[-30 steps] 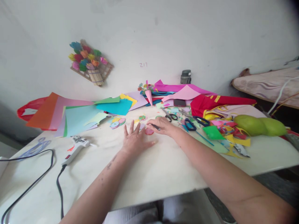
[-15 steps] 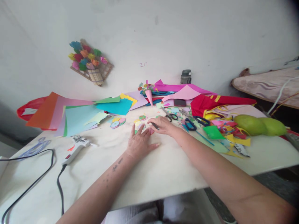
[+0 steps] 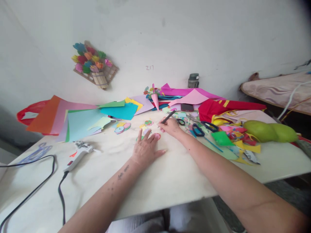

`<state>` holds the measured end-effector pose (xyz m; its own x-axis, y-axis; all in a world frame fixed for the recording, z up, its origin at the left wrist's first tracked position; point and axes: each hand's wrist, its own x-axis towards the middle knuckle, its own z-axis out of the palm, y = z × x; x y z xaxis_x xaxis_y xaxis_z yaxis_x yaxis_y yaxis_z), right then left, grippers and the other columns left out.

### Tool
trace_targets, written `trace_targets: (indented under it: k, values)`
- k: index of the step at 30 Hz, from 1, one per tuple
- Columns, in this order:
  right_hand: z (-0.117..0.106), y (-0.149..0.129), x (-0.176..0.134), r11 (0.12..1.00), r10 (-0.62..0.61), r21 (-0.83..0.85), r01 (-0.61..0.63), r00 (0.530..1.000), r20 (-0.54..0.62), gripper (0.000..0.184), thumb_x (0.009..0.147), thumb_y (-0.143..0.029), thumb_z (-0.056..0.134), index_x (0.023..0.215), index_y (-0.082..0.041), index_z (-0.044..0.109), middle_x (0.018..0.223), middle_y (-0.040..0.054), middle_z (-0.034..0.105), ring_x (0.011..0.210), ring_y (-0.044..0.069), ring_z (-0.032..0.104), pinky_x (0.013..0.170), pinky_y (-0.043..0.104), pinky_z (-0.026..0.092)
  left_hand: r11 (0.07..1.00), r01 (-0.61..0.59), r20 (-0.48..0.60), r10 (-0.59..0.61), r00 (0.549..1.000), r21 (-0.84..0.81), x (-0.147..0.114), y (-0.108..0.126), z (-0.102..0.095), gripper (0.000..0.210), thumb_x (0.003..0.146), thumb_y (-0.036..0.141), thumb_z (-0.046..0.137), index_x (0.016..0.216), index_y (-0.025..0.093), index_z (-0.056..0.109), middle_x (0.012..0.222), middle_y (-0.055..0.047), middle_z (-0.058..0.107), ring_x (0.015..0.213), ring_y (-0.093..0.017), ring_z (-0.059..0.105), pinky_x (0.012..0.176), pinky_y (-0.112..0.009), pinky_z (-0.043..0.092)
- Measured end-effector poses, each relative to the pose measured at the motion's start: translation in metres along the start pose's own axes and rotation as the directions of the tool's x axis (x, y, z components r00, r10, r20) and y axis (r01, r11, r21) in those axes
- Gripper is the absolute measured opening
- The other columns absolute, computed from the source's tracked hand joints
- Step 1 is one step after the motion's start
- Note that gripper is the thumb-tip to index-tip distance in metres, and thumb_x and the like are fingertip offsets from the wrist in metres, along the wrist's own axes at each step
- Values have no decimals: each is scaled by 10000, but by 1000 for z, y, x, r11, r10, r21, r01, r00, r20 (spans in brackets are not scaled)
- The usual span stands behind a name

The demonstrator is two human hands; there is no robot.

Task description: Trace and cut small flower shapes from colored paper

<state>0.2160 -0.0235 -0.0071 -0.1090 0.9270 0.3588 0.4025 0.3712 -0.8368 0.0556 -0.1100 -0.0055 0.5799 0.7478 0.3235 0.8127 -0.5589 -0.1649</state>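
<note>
My left hand [image 3: 145,147] lies flat with fingers spread on the table. Its fingertips rest at a small pink paper cutout [image 3: 157,136] and among other little coloured pieces. Just to the right, my right hand [image 3: 170,127] grips a dark pen [image 3: 168,116], whose upper end slants up and to the right. The pen's tip is too small to make out. Beyond the fingers sits a little cluster of green and orange cutouts [image 3: 148,123]. Another group of round paper cutouts [image 3: 122,127] lies farther left.
A hot glue gun [image 3: 79,157] with a black cord lies at left, before sheets of coloured paper [image 3: 85,121]. Scissors [image 3: 198,130], paper scraps [image 3: 222,137], a phone [image 3: 187,107] and green fruit [image 3: 261,130] are at right. A pink paper cone [image 3: 155,100] stands at the back.
My right hand has moved slightly right, away from the pink cutout, and the pen has swung to point up and right. My left hand stays in place.
</note>
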Motion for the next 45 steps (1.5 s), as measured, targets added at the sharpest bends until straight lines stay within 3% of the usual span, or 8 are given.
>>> trace_targets:
  k: [3,8,13,17,24,45]
  values:
    - [5,2,-1,999,23,48,-24,1000,16,82,726,-222,579,728,-144,607,559,-5,604,454,83,557,441,165,446,1000,12,9,-12,1000,15,1,1,-1,607,814,611,305,1251,224,472,1232,-37,549,1293,-279,266,1087,-512,58]
    - [10,6,-3,994,102,28,-104,993,54,168,797,-300,523,787,-146,589,560,-2,606,401,62,519,393,147,402,996,75,10,-76,997,48,0,4,-2,625,788,634,332,1232,226,493,1260,-81,519,1301,-310,238,1069,-553,39]
    - [13,12,-2,997,66,-43,-65,997,31,222,808,-359,504,837,-153,581,569,-5,613,410,72,523,426,168,409,989,144,40,-145,989,38,-2,5,-1,668,760,675,320,1222,230,505,1324,-129,446,1315,-340,190,1047,-583,39]
    - [13,8,-4,996,36,-87,-34,999,15,143,782,-277,533,809,-155,602,616,8,639,562,105,601,529,187,442,983,180,96,-181,979,15,-2,5,0,683,754,692,302,1254,260,473,1345,-118,423,1316,-347,184,1040,-584,32]
    - [14,0,-9,990,-31,-137,45,994,100,236,796,-358,519,805,-155,638,674,22,656,635,123,602,583,208,430,965,261,232,-253,939,-6,-2,6,-6,725,731,730,268,1313,313,386,1387,-106,362,1317,-373,158,1011,-612,33]
    - [20,-3,-9,947,2,-321,31,995,104,336,767,-484,522,847,-190,661,704,14,659,665,136,581,561,209,380,965,261,275,-247,929,-16,0,6,-7,777,719,746,251,1323,272,369,1386,-149,346,1304,-367,203,1020,-593,9]
